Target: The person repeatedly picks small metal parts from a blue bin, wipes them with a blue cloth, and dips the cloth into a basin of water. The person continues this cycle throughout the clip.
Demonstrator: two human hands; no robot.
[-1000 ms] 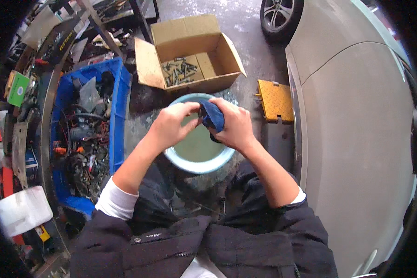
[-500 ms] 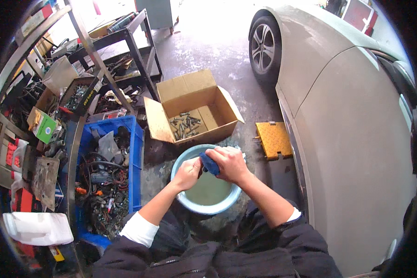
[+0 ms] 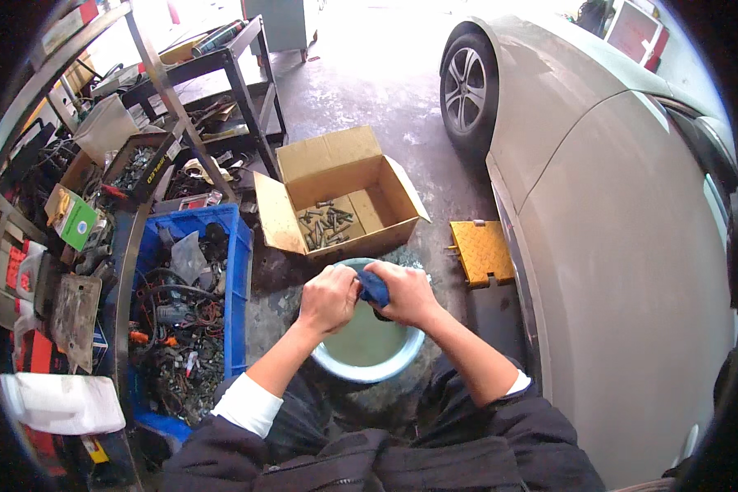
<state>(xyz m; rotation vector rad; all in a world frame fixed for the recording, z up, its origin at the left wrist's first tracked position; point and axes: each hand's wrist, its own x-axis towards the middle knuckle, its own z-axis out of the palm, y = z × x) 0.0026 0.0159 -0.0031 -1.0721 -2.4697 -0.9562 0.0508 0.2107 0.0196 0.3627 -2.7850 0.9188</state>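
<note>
Both hands meet above a light blue basin (image 3: 361, 375) of cloudy greenish water. My right hand (image 3: 410, 293) is closed around a bunched blue cloth (image 3: 373, 289). Against the cloth's left side, my left hand (image 3: 328, 298) is closed, its fingers pinched on something I cannot make out. A small dark end (image 3: 380, 316) shows under the right hand; its kind is hidden. Just beyond the basin, an open cardboard box (image 3: 336, 187) has several metal bolts (image 3: 325, 226) lying loose on its bottom.
To the left stands a blue crate (image 3: 240, 287) full of cables and parts, beside a metal rack (image 3: 123, 303) crowded with boxes and a white plastic container (image 3: 61, 403). A silver car (image 3: 623, 238) lines the right side, with a yellow ramp block (image 3: 482, 250) near it. A dark cart (image 3: 234, 66) stands behind.
My left hand has rolled over and risen slightly, its back now more in view. The right hand stays closed on the cloth and has shifted a little.
</note>
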